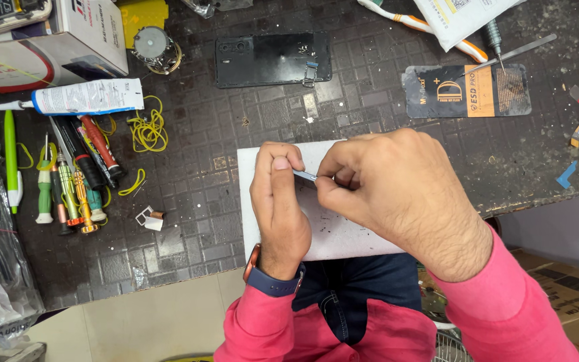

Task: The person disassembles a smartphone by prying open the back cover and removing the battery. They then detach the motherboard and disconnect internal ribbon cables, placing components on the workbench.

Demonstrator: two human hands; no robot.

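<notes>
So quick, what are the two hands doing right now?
Left hand: closed, pinching one end of a small thin metal part.
Right hand: closed, pinching the other end of it.

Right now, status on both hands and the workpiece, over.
Left hand and right hand both pinch a small thin metal piece. Held over white pad. Black phone back cover lies beyond, apart. Nothing in the way.

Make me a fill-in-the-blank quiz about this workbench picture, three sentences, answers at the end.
1. Both hands, left hand and right hand, pinch a small thin metal part above a ____ pad.
2. The left wrist wears a watch with a ____ strap.
3. The black phone back cover lies ____ from the hands.

Answers: white; blue; apart
</notes>
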